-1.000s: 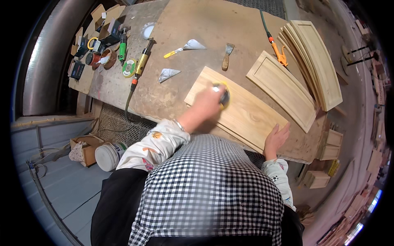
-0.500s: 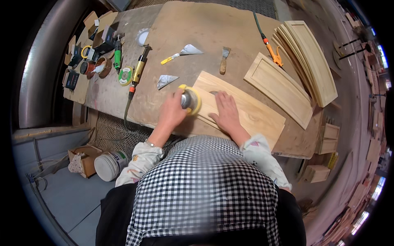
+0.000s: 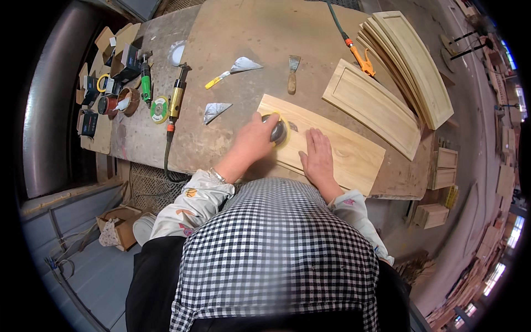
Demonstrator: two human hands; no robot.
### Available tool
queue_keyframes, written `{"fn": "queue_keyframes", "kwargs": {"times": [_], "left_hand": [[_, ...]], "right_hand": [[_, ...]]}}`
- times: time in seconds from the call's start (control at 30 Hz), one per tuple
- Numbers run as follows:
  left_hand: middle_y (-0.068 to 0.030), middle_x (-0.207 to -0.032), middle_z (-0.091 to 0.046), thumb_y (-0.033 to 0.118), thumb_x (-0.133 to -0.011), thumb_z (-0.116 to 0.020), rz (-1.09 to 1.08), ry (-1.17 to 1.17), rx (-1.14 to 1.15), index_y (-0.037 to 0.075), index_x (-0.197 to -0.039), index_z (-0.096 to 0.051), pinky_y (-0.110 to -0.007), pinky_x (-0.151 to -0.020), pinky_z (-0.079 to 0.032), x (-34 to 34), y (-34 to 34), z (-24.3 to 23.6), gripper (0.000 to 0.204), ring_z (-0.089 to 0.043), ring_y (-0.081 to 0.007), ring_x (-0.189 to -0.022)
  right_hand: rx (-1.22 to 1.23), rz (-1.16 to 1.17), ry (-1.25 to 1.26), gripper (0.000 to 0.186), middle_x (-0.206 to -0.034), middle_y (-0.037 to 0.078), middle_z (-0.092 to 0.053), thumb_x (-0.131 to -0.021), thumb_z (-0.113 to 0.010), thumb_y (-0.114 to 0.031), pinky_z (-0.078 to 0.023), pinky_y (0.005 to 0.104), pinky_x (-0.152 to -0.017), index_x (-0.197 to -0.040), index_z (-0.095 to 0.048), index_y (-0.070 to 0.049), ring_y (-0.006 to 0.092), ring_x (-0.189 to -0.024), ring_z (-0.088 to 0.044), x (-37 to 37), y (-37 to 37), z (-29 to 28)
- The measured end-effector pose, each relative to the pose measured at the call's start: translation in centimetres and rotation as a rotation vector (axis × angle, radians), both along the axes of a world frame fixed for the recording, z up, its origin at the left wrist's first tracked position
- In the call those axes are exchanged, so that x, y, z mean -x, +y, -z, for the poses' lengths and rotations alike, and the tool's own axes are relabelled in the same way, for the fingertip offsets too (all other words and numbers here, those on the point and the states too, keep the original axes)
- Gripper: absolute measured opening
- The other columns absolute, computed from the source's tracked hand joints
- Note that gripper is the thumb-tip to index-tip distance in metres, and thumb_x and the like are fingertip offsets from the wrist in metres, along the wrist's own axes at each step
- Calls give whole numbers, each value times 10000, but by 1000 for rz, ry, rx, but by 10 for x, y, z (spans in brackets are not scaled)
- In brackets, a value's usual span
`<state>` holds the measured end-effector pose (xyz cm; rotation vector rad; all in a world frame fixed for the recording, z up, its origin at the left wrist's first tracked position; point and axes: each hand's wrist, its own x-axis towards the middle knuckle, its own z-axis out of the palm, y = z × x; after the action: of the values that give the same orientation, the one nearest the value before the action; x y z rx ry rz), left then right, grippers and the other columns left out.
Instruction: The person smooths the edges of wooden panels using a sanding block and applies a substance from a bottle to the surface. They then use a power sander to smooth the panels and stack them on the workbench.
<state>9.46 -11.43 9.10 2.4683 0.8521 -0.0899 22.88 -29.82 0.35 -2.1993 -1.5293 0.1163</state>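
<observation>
Close in front of me a pale wooden board (image 3: pixel 348 146) lies slanted on the workbench, with a dark knot-like spot (image 3: pixel 293 126) near its left part. My left hand (image 3: pixel 253 138) is closed on a round dark thing with a yellow rim (image 3: pixel 281 131), tilted against the board's left part; its exact kind is unclear. To the right of it, my right hand (image 3: pixel 319 156) rests flat on the board, fingers stretched out and holding nothing. Beyond the board lie a putty knife (image 3: pixel 292 77) with a wooden handle and a grey folded cone (image 3: pixel 215 112).
Another cone with a yellow-handled tool (image 3: pixel 235 71) lies farther back. A framed panel (image 3: pixel 370 105), stacked panels (image 3: pixel 415 66) and an orange air gun (image 3: pixel 362 61) are at the right. At the left are a gold air tool (image 3: pixel 176 99), a green grinder (image 3: pixel 146 80) and boxes (image 3: pixel 126 61).
My left hand has moved right with the round yellow-rimmed thing, from the board's left edge farther onto it. My right hand stays flat on the board. The whole view has shifted slightly.
</observation>
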Motion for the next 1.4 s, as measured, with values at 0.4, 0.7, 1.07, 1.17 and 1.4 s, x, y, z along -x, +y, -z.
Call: {"fn": "queue_keyframes", "kwargs": {"times": [0.4, 0.7, 1.07, 1.17, 1.4], "left_hand": [[-278, -1110, -541, 93, -758, -682, 56, 98, 33, 181, -1338, -486, -509, -756, -540, 0, -13, -7, 619, -641, -473, -882], [-256, -1119, -551, 124, -750, -710, 6, 85, 48, 183, -1323, -477, -501, -776, -534, -2, -11, -9, 622, -632, -469, -926], [-252, -1130, -539, 183, -756, -780, -290, 102, -73, 130, -1342, -429, -528, -824, -510, 29, -10, -9, 685, -609, -480, -978], [-252, -1128, -530, 160, -759, -759, -287, 107, -137, 125, -1341, -430, -520, -809, -518, 9, -3, 14, 669, -613, -475, -964], [-232, -1091, -553, 166, -739, -748, 70, 46, -58, 153, -1353, -446, -505, -757, -544, -88, -48, 6, 685, -640, -443, -909]], "right_hand": [[-3, 53, -13, 655, -1441, 204, -438, -860, -651, -222, -263, 499, -1168, -1413, -420, 43, 351, -1379, -375, -4, -1, 5], [-5, 48, -18, 651, -1436, 190, -453, -848, -664, -246, -249, 496, -1169, -1408, -451, 9, 341, -1384, -367, -4, -1, 7], [16, -175, 32, 620, -1467, 145, -454, -843, -688, -298, -231, 494, -1171, -1380, -508, -47, 319, -1399, -359, -9, 21, 1], [80, 81, -28, 677, -1481, 176, -419, -845, -693, -340, -229, 497, -1172, -1394, -468, -13, 357, -1402, -342, -27, -54, 1], [-52, 917, 93, 749, -1401, 268, -424, -849, -728, -330, -302, 504, -1111, -1413, -401, 37, 430, -1327, -367, -34, -181, 28]]}}
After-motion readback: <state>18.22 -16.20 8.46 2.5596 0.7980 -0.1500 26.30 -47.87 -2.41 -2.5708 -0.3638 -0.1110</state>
